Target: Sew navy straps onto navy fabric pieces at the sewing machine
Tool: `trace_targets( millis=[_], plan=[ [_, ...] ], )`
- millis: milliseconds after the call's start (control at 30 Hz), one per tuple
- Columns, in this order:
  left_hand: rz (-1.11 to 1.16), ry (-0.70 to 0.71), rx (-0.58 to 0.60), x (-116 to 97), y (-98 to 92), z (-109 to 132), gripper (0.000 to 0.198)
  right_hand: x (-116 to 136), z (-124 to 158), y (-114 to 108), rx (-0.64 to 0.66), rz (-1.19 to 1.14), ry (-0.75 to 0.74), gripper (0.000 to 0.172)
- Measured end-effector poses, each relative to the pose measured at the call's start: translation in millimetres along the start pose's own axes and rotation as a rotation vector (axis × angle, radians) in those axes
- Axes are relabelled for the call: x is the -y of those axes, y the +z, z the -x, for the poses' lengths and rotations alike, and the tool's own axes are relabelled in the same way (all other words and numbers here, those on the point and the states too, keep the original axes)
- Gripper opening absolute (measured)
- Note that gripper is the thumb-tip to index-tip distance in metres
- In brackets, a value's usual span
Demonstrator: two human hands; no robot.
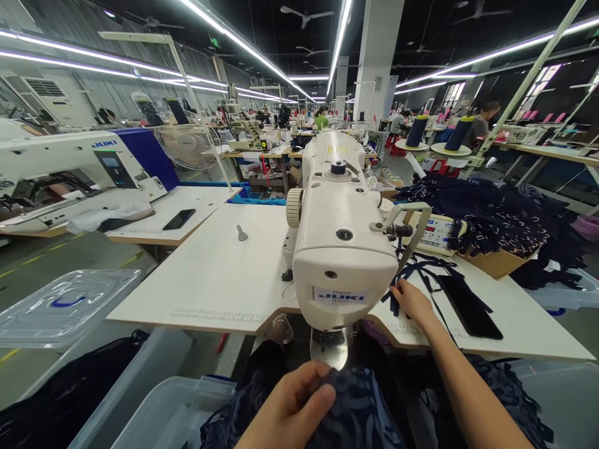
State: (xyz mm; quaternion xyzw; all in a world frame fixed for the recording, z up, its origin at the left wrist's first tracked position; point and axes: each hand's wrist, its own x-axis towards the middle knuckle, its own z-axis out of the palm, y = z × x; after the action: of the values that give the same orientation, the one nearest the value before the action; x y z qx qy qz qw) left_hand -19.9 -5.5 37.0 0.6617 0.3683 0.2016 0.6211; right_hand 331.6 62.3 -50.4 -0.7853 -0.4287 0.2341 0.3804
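My left hand [299, 396] is closed with thumb and fingers on the edge of a dark navy patterned fabric piece [358, 405], just in front of the machine's metal plate. The fabric hangs down over my lap. My right hand [414, 304] reaches to the right of the machine head, its fingertips pinched on a navy fabric strap [393, 302]. More navy straps [433, 265] lie loosely on the table there. Between and beyond my hands stands a white JUKI sewing machine [346, 249]; its head hides the needle area.
A black phone [470, 305] lies right of my right hand. Behind it sit a control box [433, 232] and a cardboard box heaped with navy pieces [496, 218]. A small metal tool [242, 232] rests on the white tabletop [206, 268]. Plastic bins [178, 411] stand below left.
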Motion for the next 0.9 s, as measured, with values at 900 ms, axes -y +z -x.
trace_targets(
  millis=[900],
  plan=[
    [-1.056,0.69,-0.601,29,26.4,-22,0.022,76,129,38,0.521,-0.54,-0.11,0.029]
  ],
)
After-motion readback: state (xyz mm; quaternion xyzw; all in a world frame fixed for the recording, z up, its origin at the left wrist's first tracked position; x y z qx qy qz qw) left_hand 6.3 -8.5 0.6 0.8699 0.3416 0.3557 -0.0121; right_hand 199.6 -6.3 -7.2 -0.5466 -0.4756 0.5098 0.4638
